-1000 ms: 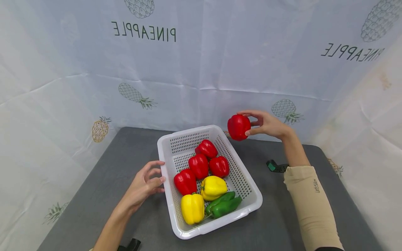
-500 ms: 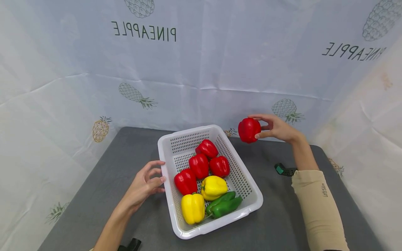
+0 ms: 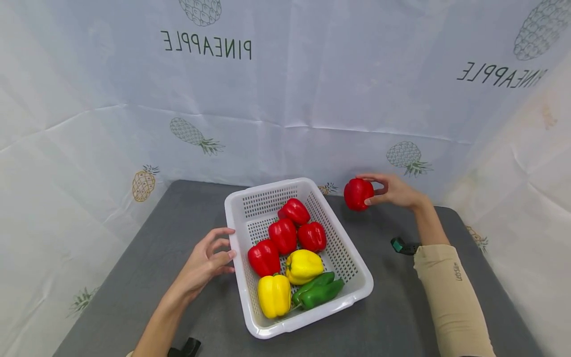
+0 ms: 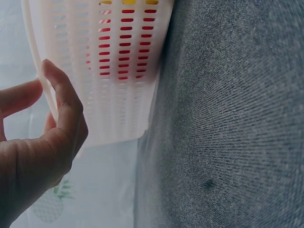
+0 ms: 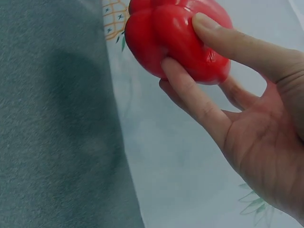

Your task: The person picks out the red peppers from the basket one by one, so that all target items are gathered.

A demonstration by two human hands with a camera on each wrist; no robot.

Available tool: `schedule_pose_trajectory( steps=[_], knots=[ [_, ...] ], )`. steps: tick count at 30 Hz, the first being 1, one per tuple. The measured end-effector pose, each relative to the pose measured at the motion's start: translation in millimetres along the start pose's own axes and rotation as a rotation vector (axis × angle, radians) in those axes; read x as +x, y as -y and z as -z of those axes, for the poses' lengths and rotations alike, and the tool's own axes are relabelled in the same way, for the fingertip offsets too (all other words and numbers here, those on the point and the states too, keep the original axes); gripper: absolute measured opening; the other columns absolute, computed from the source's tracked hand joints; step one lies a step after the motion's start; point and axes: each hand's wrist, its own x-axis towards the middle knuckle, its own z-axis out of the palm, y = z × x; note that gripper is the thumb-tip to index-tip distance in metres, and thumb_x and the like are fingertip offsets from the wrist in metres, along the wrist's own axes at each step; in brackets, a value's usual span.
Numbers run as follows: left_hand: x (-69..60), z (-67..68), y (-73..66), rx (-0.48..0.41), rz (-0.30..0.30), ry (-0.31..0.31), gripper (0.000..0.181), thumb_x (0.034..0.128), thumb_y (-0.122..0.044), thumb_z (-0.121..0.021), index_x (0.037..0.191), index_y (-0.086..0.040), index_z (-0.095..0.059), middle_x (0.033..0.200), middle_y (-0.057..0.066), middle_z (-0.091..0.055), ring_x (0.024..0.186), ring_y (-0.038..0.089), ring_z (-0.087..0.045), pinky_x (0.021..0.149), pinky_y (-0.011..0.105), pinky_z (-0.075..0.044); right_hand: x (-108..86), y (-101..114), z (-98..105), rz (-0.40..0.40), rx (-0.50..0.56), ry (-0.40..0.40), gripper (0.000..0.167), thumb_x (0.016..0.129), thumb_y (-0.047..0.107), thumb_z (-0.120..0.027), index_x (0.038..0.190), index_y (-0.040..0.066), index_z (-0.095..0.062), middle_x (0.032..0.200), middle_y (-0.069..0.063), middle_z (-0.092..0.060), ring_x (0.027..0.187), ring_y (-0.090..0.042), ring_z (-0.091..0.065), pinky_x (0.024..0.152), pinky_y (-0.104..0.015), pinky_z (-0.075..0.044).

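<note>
A white plastic basket with slotted walls holds several red bell peppers, two yellow bell peppers and green peppers. At its left side, my left hand grips the rim; up close in the left wrist view, thumb and fingers of the left hand are on the rim. Beyond the basket's right side, my right hand holds another red bell pepper near the table's back edge. Thumb and fingers pinch this pepper in the right wrist view, a shadow on the table beside it.
The dark grey table extends around the basket. A white curtain with pineapple prints hangs behind the table's back edge and along both sides. A black strap with a green part is at the right wrist.
My right hand has carried the red bell pepper rightward, away from the basket, and then lower toward the table. The left hand and basket have stayed in place.
</note>
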Motion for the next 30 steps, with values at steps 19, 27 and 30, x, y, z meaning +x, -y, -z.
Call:
schedule_pose_trajectory(
  steps=[19,27,30],
  knots=[
    [-0.2,-0.1,-0.5,-0.005,-0.004,0.005,0.062,0.1028,-0.011,-0.069,0.158,-0.009,-0.040,0.137,0.028,-0.061,0.102,0.025,-0.073,0.082,0.034,-0.067,3.1,-26.5,-17.6,-0.165,-0.044,0.011,0.076,0.089,0.007,-0.083,0.159,0.010,-0.052,0.164,-0.026,-0.046,0.149,-0.049,-0.042,0.110,-0.063,-0.056],
    [0.0,0.5,-0.1,-0.006,-0.009,0.009,0.062,0.1030,-0.011,-0.068,0.158,-0.008,-0.040,0.136,0.028,-0.061,0.101,0.024,-0.073,0.082,0.034,-0.067,5.6,-31.4,-22.9,-0.182,-0.063,0.007,0.075,0.091,0.007,-0.082,0.159,0.011,-0.052,0.164,-0.027,-0.047,0.150,-0.050,-0.041,0.111,-0.065,-0.054],
    [0.2,1.0,0.0,-0.009,-0.010,0.011,0.061,0.1031,-0.010,-0.068,0.157,-0.008,-0.040,0.135,0.028,-0.060,0.101,0.024,-0.073,0.082,0.034,-0.067,6.1,-31.9,-24.2,-0.185,-0.063,0.003,0.075,0.091,0.006,-0.081,0.160,0.009,-0.051,0.164,-0.027,-0.047,0.149,-0.051,-0.041,0.111,-0.065,-0.054]
  ],
)
